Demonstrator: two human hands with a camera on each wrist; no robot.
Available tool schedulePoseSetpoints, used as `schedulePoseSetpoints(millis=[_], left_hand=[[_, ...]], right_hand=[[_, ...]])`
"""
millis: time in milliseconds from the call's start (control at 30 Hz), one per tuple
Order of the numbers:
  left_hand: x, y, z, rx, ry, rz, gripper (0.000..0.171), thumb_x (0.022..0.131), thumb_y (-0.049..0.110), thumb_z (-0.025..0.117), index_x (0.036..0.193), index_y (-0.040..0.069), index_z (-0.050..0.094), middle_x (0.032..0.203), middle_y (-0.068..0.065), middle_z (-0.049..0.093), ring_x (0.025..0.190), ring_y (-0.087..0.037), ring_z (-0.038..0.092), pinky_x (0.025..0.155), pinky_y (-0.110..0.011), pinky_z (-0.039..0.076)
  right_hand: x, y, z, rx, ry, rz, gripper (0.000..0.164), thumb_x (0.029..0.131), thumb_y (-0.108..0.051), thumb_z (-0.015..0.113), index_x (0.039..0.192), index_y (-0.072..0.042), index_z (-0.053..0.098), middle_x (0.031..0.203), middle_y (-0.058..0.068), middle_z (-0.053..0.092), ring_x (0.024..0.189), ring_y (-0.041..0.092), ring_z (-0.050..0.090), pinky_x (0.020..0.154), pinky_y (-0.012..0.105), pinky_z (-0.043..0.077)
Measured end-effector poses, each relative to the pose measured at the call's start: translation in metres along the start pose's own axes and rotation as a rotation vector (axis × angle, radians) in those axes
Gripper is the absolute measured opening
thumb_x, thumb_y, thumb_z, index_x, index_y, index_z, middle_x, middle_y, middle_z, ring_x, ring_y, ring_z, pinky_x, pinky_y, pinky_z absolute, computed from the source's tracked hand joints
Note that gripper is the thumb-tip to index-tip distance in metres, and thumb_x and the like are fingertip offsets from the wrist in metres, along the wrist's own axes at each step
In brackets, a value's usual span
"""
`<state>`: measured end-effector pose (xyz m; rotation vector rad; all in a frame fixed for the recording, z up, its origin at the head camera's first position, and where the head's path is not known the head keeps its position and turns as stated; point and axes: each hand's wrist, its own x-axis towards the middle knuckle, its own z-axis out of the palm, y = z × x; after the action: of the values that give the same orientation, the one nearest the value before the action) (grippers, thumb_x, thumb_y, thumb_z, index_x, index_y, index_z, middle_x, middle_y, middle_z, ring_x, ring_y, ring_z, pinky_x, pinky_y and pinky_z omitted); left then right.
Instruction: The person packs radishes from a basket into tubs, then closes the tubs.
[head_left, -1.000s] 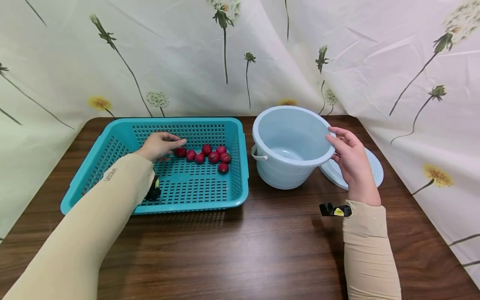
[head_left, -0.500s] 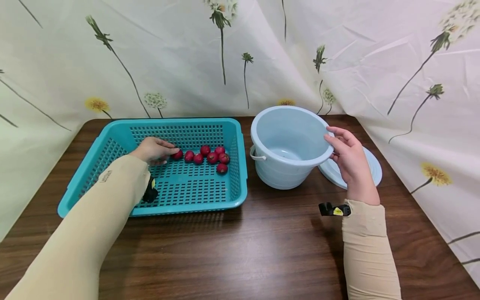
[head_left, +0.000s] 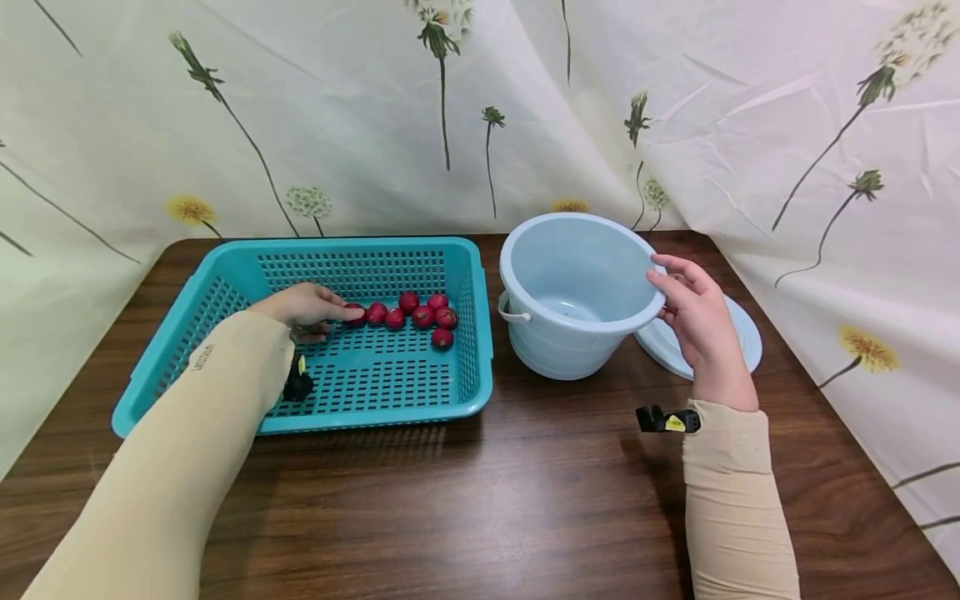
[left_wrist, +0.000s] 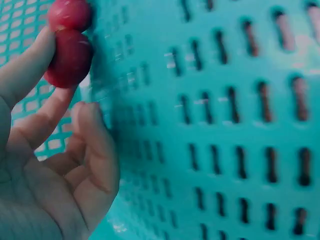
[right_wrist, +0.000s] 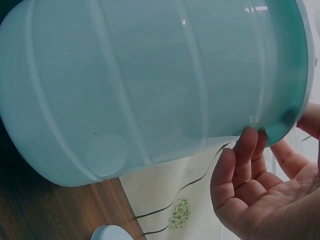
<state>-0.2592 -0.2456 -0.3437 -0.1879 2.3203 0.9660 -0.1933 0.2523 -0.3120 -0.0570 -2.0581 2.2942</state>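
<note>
My left hand (head_left: 307, 308) reaches into the turquoise plastic basket (head_left: 375, 412). In the left wrist view, its thumb and a finger pinch a small round red radish (left_wrist: 70, 59), which touches another radish (left_wrist: 70, 14). Several more radishes (head_left: 423, 317) lie loose on the basket floor, to the right of that hand. My right hand (head_left: 697, 312) grips the rim of a light blue bucket (head_left: 566, 346), thumb over the edge and fingers outside. The bucket tilts a little, and its white handle (head_left: 513, 310) hangs at the left side.
Behind the bucket and my right hand, a round light blue lid (head_left: 746, 333) lies on the dark wooden table (head_left: 480, 508). A white cloth with printed dandelions (head_left: 360, 108) hangs along the back and right side.
My left hand has lowered onto the leftmost radish and now pinches it. The right hand keeps its hold on the bucket rim.
</note>
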Motion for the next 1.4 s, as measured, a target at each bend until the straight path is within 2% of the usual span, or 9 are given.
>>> schedulePoseSetpoints(millis=[133,333,533,700,833,900,1000,1233,1400], left_hand=[[-0.004,0.002,-0.008,-0.001,-0.014,0.036,0.086,0.093,0.058,0.059,0.149,-0.002,0.031,0.151,-0.024,0.036,0.105,-0.02,0.061,0.076,-0.029,0.054],[-0.009,0.006,-0.016,-0.053,-0.015,0.088,0.083,0.092,0.06,0.06,0.146,0.001,0.036,0.139,-0.016,0.054,0.092,-0.009,0.067,0.075,-0.028,0.054],[-0.017,0.02,-0.016,-0.099,-0.025,0.138,0.08,0.089,0.063,0.059,0.142,0.007,0.039,0.135,-0.011,0.061,0.094,-0.009,0.067,0.074,-0.028,0.052],[-0.026,0.032,-0.015,-0.085,-0.041,0.192,0.076,0.09,0.064,0.058,0.139,0.009,0.041,0.12,-0.003,0.07,0.09,-0.012,0.066,0.074,-0.031,0.051],[-0.033,0.044,-0.014,-0.096,-0.047,0.249,0.069,0.092,0.061,0.057,0.137,0.01,0.043,0.106,0.005,0.071,0.085,-0.014,0.063,0.072,-0.032,0.05],[-0.036,0.05,-0.011,-0.107,-0.041,0.274,0.068,0.093,0.059,0.058,0.137,0.01,0.043,0.104,0.004,0.07,0.082,-0.014,0.061,0.071,-0.032,0.05],[-0.039,0.061,-0.007,-0.119,-0.031,0.303,0.066,0.093,0.058,0.059,0.136,0.011,0.043,0.106,0.001,0.069,0.079,-0.013,0.058,0.068,-0.03,0.049],[-0.048,0.081,0.002,-0.13,-0.011,0.343,0.062,0.091,0.057,0.062,0.132,0.014,0.045,0.113,-0.003,0.068,0.083,-0.014,0.058,0.069,-0.029,0.049],[-0.052,0.091,0.008,-0.141,-0.022,0.38,0.059,0.092,0.055,0.062,0.132,0.014,0.045,0.126,-0.013,0.065,0.083,-0.015,0.059,0.071,-0.029,0.05]], right_hand=[[0.0,0.0,-0.002,-0.004,0.003,-0.003,0.024,0.094,-0.021,0.069,0.117,-0.016,0.062,0.096,0.001,0.057,0.072,0.007,0.064,0.067,0.019,0.052],[0.001,0.0,-0.003,-0.006,-0.001,-0.009,0.024,0.094,-0.02,0.068,0.117,-0.016,0.062,0.093,-0.001,0.059,0.07,0.007,0.062,0.066,0.019,0.051],[0.002,0.001,-0.001,0.004,-0.006,-0.018,0.024,0.094,-0.019,0.068,0.117,-0.016,0.061,0.088,-0.003,0.067,0.07,0.007,0.065,0.066,0.019,0.051],[0.003,0.002,0.001,0.032,-0.012,-0.028,0.027,0.094,-0.016,0.069,0.12,-0.013,0.061,0.085,-0.003,0.07,0.071,0.007,0.067,0.066,0.019,0.053],[0.003,0.003,0.001,0.06,-0.016,-0.034,0.03,0.093,-0.013,0.069,0.122,-0.012,0.06,0.084,-0.002,0.071,0.071,0.008,0.068,0.066,0.019,0.054],[0.002,0.003,0.001,0.068,-0.016,-0.032,0.03,0.093,-0.012,0.068,0.122,-0.012,0.06,0.084,-0.001,0.071,0.071,0.007,0.068,0.066,0.019,0.055],[0.001,0.004,0.001,0.074,-0.01,-0.026,0.03,0.093,-0.012,0.068,0.122,-0.012,0.06,0.085,-0.001,0.071,0.072,0.007,0.068,0.067,0.019,0.055],[0.001,0.004,0.001,0.079,-0.005,-0.022,0.029,0.094,-0.012,0.068,0.122,-0.012,0.06,0.088,-0.002,0.071,0.075,0.008,0.068,0.068,0.02,0.056],[0.002,0.004,0.002,0.075,0.001,-0.023,0.029,0.093,-0.012,0.069,0.121,-0.012,0.061,0.091,-0.001,0.071,0.075,0.007,0.069,0.069,0.02,0.056]])
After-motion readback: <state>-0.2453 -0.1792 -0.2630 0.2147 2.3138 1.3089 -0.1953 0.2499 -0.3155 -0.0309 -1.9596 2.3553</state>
